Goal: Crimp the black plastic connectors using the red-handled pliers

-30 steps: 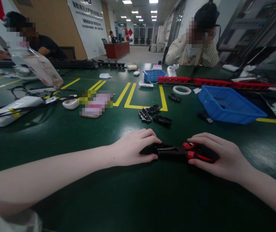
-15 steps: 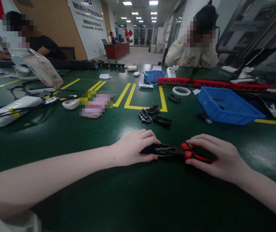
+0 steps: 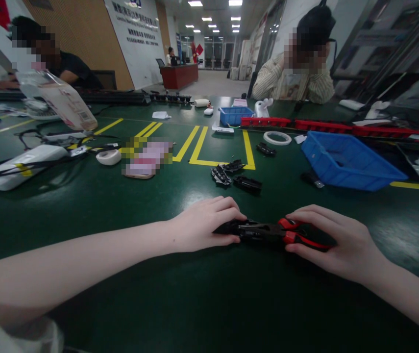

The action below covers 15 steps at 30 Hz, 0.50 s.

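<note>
White box (image 3: 25, 166): on the left part of the green table (image 3: 209, 304).
Bottle (image 3: 67, 105): behind the white box, toward the far edge, leaning in the view.
Tape roll (image 3: 108, 157): between the white box and the phone.
Phone (image 3: 146, 161): flat, partly blurred, farther from the near edge than the left hand.
Left hand (image 3: 211, 223): thumb and fingers grasp a black part (image 3: 228, 227) over the near half of the table.
Black pieces (image 3: 221, 175): three lie clustered just beyond the hands, toward the far edge; a fourth lies farther back.
Small blue bin (image 3: 231, 116): near the far edge.
Pliers (image 3: 268, 229): between the hands, along the near edge's direction; the jaws reach left to the black part, whether biting it cannot be told.
White ring (image 3: 277, 143): flat, between the fourth piece and the red strip.
Red strip (image 3: 323, 127): runs crosswise behind the large blue bin.
Right hand (image 3: 341, 240): fingers curl round the pliers' red handles.
Large blue bin (image 3: 356, 166): beyond the right hand, between it and the red strip.
</note>
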Available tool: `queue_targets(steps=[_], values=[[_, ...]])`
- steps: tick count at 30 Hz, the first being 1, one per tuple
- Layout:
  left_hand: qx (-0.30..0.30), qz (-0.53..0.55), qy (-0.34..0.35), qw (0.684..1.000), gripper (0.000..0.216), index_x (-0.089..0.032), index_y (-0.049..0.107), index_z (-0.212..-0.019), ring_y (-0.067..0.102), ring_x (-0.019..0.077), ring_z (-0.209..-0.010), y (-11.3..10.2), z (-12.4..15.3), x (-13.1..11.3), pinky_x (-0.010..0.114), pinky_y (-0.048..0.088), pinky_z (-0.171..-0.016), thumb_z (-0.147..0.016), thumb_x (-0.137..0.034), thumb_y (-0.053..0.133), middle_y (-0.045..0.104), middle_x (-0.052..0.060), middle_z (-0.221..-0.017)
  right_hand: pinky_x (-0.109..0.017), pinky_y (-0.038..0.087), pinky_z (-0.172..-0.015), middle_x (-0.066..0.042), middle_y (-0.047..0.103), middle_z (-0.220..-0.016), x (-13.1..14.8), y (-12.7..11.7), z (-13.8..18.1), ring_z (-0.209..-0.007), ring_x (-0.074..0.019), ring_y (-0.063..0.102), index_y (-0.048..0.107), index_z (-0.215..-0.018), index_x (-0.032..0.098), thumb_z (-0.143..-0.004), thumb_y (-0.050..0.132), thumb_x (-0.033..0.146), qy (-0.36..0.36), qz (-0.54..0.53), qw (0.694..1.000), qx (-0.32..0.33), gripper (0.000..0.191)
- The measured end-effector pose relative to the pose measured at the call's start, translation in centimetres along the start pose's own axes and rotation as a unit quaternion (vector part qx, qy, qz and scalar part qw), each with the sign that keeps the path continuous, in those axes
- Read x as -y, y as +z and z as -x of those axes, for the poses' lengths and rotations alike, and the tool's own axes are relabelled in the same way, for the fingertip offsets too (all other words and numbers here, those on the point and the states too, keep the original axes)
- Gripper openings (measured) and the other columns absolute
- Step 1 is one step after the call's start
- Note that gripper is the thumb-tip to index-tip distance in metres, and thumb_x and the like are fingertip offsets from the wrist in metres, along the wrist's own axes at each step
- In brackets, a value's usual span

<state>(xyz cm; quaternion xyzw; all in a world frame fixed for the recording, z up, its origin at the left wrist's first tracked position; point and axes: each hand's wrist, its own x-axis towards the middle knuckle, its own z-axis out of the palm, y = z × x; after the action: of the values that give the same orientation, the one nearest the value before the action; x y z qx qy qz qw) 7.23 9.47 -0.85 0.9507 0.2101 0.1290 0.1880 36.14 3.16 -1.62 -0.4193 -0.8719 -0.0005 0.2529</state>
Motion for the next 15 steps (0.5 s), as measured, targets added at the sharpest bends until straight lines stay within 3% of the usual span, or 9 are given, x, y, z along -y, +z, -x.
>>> queue_targets(steps=[8, 15], values=[[-0.023, -0.012, 0.016, 1.0, 0.038, -0.015, 0.053, -0.119, 0.056, 0.0194, -0.096, 0.22, 0.06, -0.12, 0.03, 0.049, -0.078, -0.085, -0.028, 0.065, 0.056, 0.009, -0.115, -0.034, 0.057, -0.07, -0.007, 0.064, -0.101, 0.36, 0.03, 0.32, -0.086, -0.0224, 0.066, 0.058, -0.111, 0.025, -0.081, 0.064, 0.039, 0.024, 0.018, 0.999, -0.035, 0.034], [-0.048, -0.032, 0.016, 0.998, 0.038, -0.016, 0.054, -0.117, 0.057, 0.0197, -0.094, 0.52, 0.24, 0.07, 0.032, 0.048, -0.077, -0.084, -0.032, 0.066, 0.057, 0.007, -0.112, -0.034, 0.057, -0.072, -0.008, 0.063, -0.104, 0.07, 0.01, 0.66, -0.088, -0.0222, 0.065, 0.056, -0.113, 0.023, -0.081, 0.064, 0.039, 0.008, 0.041, 0.999, -0.026, 0.037]])
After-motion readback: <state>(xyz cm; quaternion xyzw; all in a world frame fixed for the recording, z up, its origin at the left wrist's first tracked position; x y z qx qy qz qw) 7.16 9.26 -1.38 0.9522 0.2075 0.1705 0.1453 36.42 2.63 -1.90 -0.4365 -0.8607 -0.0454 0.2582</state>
